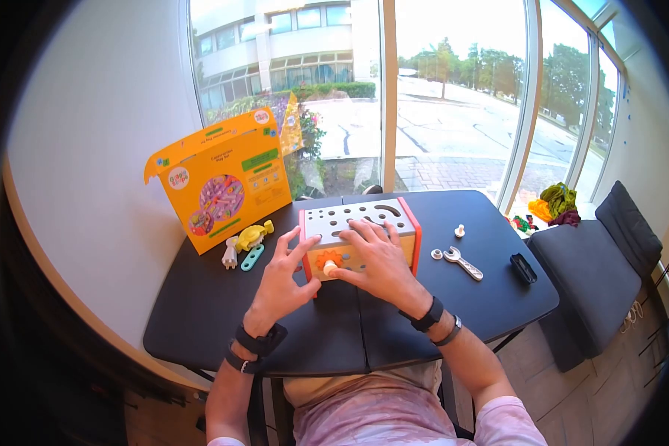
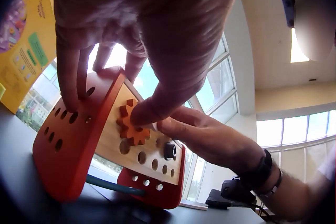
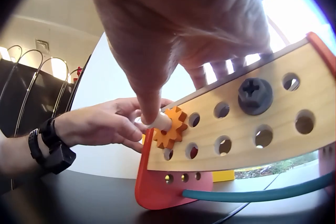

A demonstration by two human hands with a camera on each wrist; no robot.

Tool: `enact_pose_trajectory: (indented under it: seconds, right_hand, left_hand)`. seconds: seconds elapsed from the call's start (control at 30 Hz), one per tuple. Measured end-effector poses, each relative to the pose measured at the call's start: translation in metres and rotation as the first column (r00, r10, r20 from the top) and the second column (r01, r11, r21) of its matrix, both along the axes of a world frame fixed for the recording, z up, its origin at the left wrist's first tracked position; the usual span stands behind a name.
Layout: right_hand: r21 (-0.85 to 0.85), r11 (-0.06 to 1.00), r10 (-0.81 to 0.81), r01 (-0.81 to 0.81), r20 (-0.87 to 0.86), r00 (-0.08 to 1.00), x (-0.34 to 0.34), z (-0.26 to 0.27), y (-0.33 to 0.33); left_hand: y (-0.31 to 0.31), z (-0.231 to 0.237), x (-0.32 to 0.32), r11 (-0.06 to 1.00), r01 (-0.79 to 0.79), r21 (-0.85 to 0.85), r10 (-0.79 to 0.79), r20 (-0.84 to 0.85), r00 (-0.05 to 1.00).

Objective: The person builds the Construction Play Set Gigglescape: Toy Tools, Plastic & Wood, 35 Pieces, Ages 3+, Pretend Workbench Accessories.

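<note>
Between both hands stands a toy workbench [image 1: 364, 212] with a pale holed top, a wooden front and red end panels. An orange gear [image 3: 171, 136] sits on its front, with a white peg [image 1: 330, 269] at the gear's centre. My right hand [image 1: 383, 267] presses the peg with its thumb while its fingers bend over the top edge. My left hand [image 1: 279, 286] grips the workbench's left end, thumb at the gear and fingers over the red panel [image 2: 79, 134]. A dark grey bolt [image 3: 255, 97] sits in another front hole. Below runs a blue-green rod [image 3: 247, 196].
An open yellow box [image 1: 230, 178] stands at the back left, behind yellow and white toy pieces [image 1: 251, 236] and a teal strip [image 1: 253, 257]. To the right lie a toy wrench [image 1: 463, 264], a white bolt [image 1: 460, 231], a small nut [image 1: 436, 254] and a black case [image 1: 523, 268].
</note>
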State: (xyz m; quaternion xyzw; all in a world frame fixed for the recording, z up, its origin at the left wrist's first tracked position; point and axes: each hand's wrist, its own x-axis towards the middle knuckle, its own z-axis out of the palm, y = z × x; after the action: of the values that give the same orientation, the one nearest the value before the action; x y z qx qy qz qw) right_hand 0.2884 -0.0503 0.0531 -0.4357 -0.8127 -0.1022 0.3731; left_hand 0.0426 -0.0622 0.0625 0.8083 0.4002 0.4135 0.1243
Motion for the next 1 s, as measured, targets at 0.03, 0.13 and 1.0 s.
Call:
enact_pose_trajectory:
  seconds: [0.03, 0.13, 1.0]
  right_hand:
    - [-0.009, 1.000, 0.026, -0.026, 0.007, 1.000, 0.005, 0.004, -0.003]
    - [-0.171, 0.954, 0.225, -0.244, -0.125, 0.966, 0.033, 0.025, -0.008]
    - [-0.253, 0.881, -0.359, 0.400, 0.195, 0.913, 0.267, -0.040, 0.091]
  left_hand:
    - [-0.003, 0.002, 0.001, 1.000, -0.007, 0.009, 0.007, -0.026, 1.000]
    - [-0.006, 0.003, 0.003, 0.999, -0.035, 0.041, 0.039, -0.088, 0.995]
    - [0.014, -0.007, 0.001, 0.997, -0.071, 0.007, 0.071, -0.075, 0.995]
